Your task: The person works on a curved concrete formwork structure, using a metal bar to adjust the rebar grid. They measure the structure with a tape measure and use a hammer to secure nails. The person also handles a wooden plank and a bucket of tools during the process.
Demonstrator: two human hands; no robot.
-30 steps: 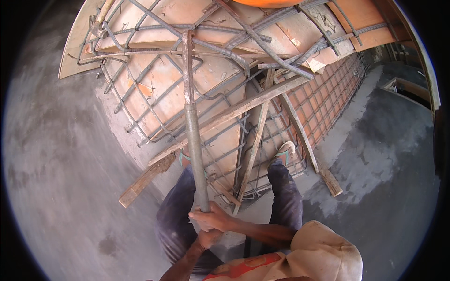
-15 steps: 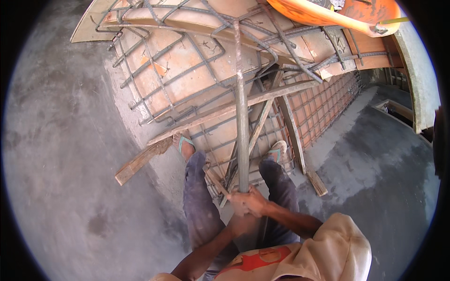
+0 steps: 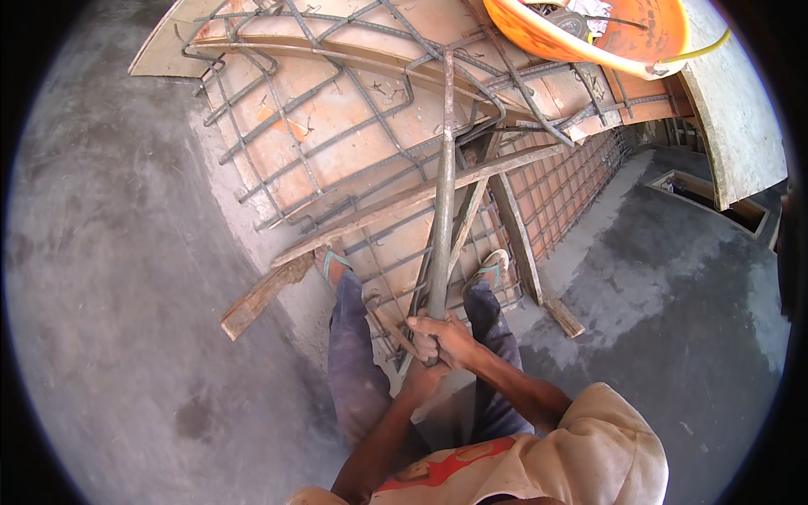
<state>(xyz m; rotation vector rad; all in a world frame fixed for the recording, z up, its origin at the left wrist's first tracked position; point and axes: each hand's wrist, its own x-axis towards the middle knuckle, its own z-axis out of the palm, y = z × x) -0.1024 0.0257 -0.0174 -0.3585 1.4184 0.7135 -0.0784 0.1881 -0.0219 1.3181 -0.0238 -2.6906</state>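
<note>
While both hands (image 3: 433,341) clench, steel pipe (image 3: 443,210) upright, over rebar mesh (image 3: 353,143).

Pipe (image 3: 442,210) over rebar grid (image 3: 337,143); tub (image 3: 606,34) behind.

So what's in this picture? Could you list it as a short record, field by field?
Setting: grey concrete floor beside an orange-brown formwork panel covered with a grid of steel rebar
Right hand: wrapped around a long grey metal pipe
Left hand: gripping the pipe's lower end
Pipe: far end slipped over a rebar
Feet: in sandals, on the rebar grid
Nearby: rough wooden planks, orange plastic basin
</note>
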